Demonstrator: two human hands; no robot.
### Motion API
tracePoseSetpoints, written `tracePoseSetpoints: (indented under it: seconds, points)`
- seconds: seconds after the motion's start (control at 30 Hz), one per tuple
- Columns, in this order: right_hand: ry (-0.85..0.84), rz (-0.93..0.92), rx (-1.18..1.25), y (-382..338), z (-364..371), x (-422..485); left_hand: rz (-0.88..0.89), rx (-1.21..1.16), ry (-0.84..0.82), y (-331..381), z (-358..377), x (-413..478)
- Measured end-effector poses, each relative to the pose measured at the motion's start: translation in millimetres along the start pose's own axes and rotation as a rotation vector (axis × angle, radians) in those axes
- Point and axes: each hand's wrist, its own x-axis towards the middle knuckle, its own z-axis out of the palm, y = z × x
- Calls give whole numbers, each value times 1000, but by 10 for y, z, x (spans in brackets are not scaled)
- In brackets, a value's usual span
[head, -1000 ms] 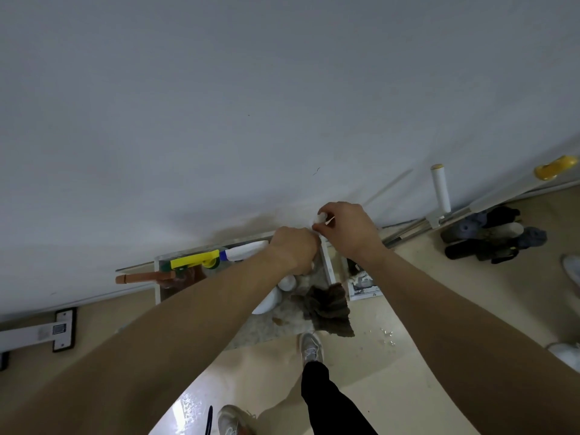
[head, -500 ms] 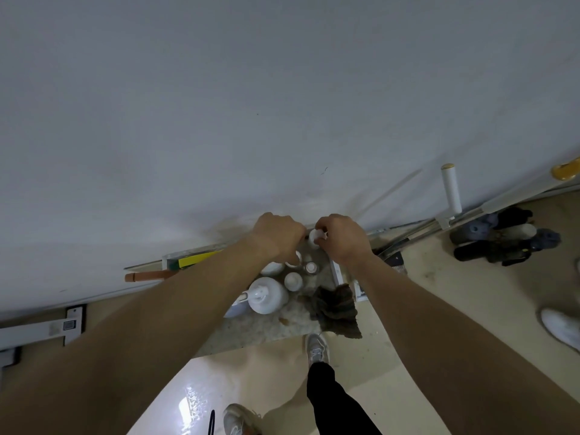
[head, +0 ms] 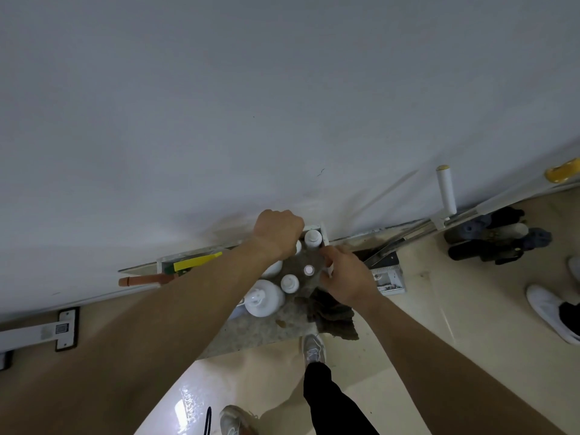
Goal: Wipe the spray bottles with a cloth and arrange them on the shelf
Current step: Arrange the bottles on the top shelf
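Right hand (head: 345,279) has drawn back from the corner bottle (head: 313,237), grip unclear; left hand (head: 277,233) curls over something hidden; set bottles upright along the shelf (head: 251,328) back edge.

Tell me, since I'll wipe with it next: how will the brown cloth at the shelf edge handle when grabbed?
The brown cloth lies crumpled in folds, so it is probably floppy and will sag from any grip. Part hangs past the edge of the speckled shelf, so a push may well slide it off.
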Motion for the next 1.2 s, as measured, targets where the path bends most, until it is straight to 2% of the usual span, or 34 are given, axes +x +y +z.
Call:
tracePoseSetpoints:
  seconds: [0.3,0.43,0.53,0.6,0.7,1.0,1.1,1.2]
  points:
    - [43,-58,-111,-85,177,75,-14,-73,61,12,27,4]
    - [47,-59,-127,-99,223,74,42,-156,204,-76,-14,-138]
    - [79,-44,-97,-124,190,50,121,-209,87,-42,-66,-288]
    - [125,-5,-50,-128,130,17,147,-95,4,29,-55,-348]
    - [197,3,-5,-100,22,-55,178,64,-13,133,-40,-338]
    - [188,55,60,18,-234,-182,288,327,-199,370,-57,-301]
    - [174,54,77,14,-210,-207,270,322,-217,372,13,-286]
    - [163,56,56,25,-166,-215,282,328,-149,355,51,-268]
